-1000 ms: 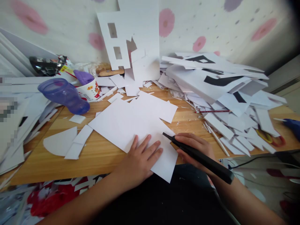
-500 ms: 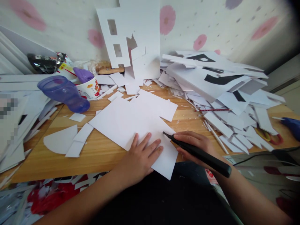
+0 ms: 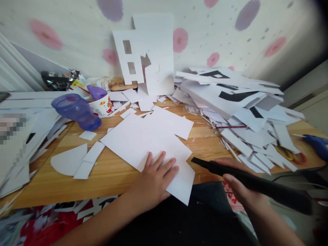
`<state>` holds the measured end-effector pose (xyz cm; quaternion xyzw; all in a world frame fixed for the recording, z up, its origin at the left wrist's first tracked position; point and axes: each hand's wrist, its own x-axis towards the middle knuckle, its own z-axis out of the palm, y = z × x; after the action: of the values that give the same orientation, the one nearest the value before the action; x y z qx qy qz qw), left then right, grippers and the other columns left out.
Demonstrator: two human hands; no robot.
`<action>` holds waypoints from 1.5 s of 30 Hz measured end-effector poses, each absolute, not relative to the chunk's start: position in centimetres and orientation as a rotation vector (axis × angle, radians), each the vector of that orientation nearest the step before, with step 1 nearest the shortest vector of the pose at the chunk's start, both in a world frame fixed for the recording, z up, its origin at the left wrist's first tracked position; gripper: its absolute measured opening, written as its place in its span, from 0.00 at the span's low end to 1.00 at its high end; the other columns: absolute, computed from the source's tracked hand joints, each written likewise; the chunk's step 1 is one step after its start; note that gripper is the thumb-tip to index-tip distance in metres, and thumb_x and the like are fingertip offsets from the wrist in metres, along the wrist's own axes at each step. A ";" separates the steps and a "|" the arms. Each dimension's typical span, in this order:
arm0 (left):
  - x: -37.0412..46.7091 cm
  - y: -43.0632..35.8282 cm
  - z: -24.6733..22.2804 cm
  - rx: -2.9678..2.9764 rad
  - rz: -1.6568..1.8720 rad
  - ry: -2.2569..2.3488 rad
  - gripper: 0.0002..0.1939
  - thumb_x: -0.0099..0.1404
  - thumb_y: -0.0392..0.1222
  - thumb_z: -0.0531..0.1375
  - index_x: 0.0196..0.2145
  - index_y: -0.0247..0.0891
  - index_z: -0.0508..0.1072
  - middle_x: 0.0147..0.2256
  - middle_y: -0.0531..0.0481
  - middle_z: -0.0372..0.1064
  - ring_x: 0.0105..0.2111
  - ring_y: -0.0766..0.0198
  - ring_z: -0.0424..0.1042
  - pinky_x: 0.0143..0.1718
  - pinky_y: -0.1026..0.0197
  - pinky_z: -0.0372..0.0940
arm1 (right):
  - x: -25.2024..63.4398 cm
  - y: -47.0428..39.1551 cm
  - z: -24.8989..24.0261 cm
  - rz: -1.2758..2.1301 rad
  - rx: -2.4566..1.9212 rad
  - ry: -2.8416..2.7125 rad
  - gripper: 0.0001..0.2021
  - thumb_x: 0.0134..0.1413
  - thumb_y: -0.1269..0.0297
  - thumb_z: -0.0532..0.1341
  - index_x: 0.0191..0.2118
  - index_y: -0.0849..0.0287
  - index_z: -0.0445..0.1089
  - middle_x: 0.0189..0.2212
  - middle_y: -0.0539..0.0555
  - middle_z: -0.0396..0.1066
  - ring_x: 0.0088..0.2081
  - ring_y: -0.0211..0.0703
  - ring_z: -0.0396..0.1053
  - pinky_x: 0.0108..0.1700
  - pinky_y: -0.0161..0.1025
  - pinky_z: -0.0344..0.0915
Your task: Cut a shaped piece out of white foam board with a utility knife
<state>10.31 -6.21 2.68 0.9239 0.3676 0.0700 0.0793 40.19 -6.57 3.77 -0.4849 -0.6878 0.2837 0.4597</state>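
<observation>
A white sheet of board (image 3: pixel 148 136) with angular, notched edges lies at a slant on the wooden table. My left hand (image 3: pixel 156 177) rests on its near part, fingers spread flat and gripping nothing. In my right hand (image 3: pixel 246 184) is a long black utility knife (image 3: pixel 238 174), its narrow tip pointing left just beyond the board's right edge. Tip and board look apart. Close by on the left lie a rounded white offcut (image 3: pixel 70 159) and a narrow bent strip (image 3: pixel 89 159).
White offcuts form a tall pile (image 3: pixel 230 92) at the right, with scissors (image 3: pixel 292 155) and a blue glue gun (image 3: pixel 316 141) past it. A purple translucent cup (image 3: pixel 77 109) and a paper tub (image 3: pixel 102 105) stand left. Cut-out board (image 3: pixel 159 44) leans on the wall.
My right hand has drawn the knife rightward off the board, and the knife is now turned flatter. My left hand stays on the board. The view has tilted up slightly.
</observation>
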 end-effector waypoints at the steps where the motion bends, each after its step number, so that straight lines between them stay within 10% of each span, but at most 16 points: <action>1: 10.4 -6.2 2.7 2.767 0.227 1.110 0.31 0.62 0.45 0.63 0.61 0.37 0.63 0.63 0.38 0.59 0.64 0.31 0.52 0.57 0.19 0.45 | 39.9 -6.5 3.4 0.781 -1.193 -1.523 0.12 0.56 0.57 0.64 0.46 0.47 0.75 0.41 0.54 0.78 0.42 0.51 0.76 0.42 0.45 0.76; 8: 11.2 -6.0 2.6 2.768 0.280 1.147 0.28 0.65 0.47 0.61 0.60 0.37 0.63 0.62 0.37 0.60 0.64 0.33 0.52 0.58 0.21 0.46 | 36.3 -5.9 1.3 1.204 -1.066 -0.934 0.14 0.55 0.50 0.62 0.42 0.51 0.76 0.38 0.54 0.78 0.40 0.53 0.76 0.42 0.51 0.75; 16: 10.9 -5.1 3.5 2.685 0.111 0.977 0.50 0.54 0.58 0.68 0.66 0.34 0.53 0.67 0.34 0.48 0.68 0.43 0.45 0.65 0.38 0.47 | 35.9 -5.1 2.8 0.633 -1.280 -1.488 0.13 0.52 0.57 0.67 0.44 0.50 0.74 0.42 0.54 0.77 0.43 0.49 0.74 0.45 0.46 0.72; 38: 9.8 -6.0 2.5 2.906 0.784 0.912 0.19 0.70 0.48 0.56 0.53 0.36 0.70 0.54 0.40 0.72 0.57 0.49 0.67 0.61 0.41 0.57 | 35.7 -5.5 1.0 0.505 -1.352 -1.321 0.20 0.55 0.57 0.65 0.53 0.51 0.69 0.31 0.53 0.75 0.35 0.50 0.75 0.43 0.52 0.72; 45: 9.9 -6.6 5.1 2.844 1.130 0.962 0.15 0.71 0.40 0.55 0.52 0.35 0.70 0.50 0.40 0.75 0.56 0.53 0.69 0.65 0.36 0.44 | 34.9 -4.4 1.2 0.899 -1.219 -1.236 0.21 0.56 0.57 0.65 0.55 0.47 0.65 0.46 0.56 0.74 0.40 0.48 0.76 0.43 0.49 0.73</action>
<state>9.87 -6.59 5.11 0.8861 0.2999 0.3519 -0.0332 34.89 -4.36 1.16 -0.5170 -0.5240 0.3813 0.5592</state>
